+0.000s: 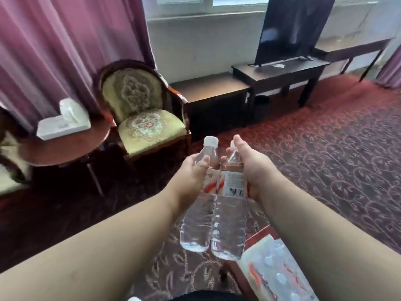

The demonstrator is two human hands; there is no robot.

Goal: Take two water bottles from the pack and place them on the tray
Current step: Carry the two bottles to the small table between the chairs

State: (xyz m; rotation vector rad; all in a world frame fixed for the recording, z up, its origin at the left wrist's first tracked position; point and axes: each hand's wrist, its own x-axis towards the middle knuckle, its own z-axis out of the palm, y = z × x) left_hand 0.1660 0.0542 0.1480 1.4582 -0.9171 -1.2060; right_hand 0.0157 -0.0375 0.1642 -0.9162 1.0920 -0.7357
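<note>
From the head camera, two bare forearms reach forward over a dark red carpet [325, 148] with a curling vine pattern. The left hand [191, 172] is wrapped around the upper part of a clear plastic water bottle [198, 218], thumb pressed across its shoulder; the bottle has a white screw cap and ribbed sides. The right hand [253, 168] grips a second water bottle [230, 220] the same way, its white label showing a barcode. The two bottles hang side by side in the air, touching along their lengths. At the lower right lies the pack [280, 272], shrink-wrapped, with rows of white caps. Beyond stand an upholstered armchair [143, 114], a round wooden table [65, 148] and a dark television [293, 27].
</note>
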